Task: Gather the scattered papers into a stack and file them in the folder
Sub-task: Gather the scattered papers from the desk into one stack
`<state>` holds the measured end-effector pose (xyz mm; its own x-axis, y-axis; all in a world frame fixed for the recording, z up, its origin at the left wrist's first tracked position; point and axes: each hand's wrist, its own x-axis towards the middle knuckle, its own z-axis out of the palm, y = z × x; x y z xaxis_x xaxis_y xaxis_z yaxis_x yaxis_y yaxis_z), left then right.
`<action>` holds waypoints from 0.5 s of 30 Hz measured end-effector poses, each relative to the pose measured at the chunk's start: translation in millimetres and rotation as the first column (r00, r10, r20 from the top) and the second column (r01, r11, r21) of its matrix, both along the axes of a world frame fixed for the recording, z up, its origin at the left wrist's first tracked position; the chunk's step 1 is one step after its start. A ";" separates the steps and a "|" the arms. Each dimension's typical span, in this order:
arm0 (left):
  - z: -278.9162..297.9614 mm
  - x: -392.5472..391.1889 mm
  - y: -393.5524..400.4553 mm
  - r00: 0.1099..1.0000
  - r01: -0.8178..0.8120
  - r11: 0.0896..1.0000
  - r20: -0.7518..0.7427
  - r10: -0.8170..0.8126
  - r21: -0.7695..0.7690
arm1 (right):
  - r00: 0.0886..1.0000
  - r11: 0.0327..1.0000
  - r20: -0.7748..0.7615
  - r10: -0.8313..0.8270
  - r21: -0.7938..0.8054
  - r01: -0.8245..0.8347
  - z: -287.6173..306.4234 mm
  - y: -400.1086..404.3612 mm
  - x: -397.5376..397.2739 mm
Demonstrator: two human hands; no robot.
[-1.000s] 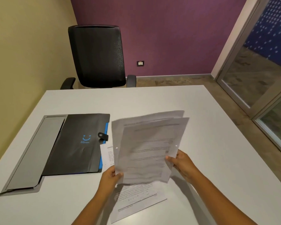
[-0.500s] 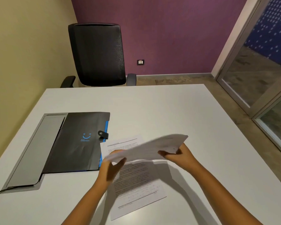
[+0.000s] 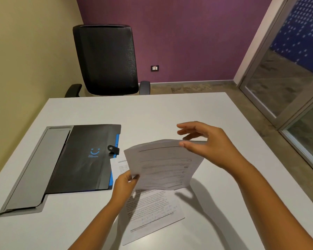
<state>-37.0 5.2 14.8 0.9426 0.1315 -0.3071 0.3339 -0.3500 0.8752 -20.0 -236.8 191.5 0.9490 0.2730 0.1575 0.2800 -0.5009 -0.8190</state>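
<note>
Left hand [image 3: 124,183] is pinching the papers [image 3: 163,165] by the lower left corner, holding them above the surface [image 3: 170,112]. Right hand [image 3: 204,143] is hovering loose-fingered at their top edge. One sheet [image 3: 152,212] is lying flat underneath, partly hidden. Black folder [image 3: 83,159] is sitting closed to the left, chair [image 3: 106,58] behind.

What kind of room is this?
Probably a small office or meeting room: a white table, a black swivel chair, and a black folder with papers beside it.
</note>
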 end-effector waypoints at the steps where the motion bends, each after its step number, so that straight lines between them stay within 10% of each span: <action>1: 1.1 1.7 -0.5 1.000 0.003 1.000 0.013 -0.003 -0.010 | 1.000 0.995 -0.003 0.010 -0.099 -0.010 5.9 1.4 0.8; 7: 7.4 7.0 -0.4 0.994 -0.018 0.999 0.106 0.023 -0.050 | 1.000 0.805 0.003 0.003 -0.593 -0.001 3.9 10.5 15.4; 15: -27.3 -21.4 30.2 0.829 -0.558 0.828 0.008 0.559 -0.051 | 0.876 0.885 -0.203 -0.438 0.074 0.460 -40.1 -14.7 28.1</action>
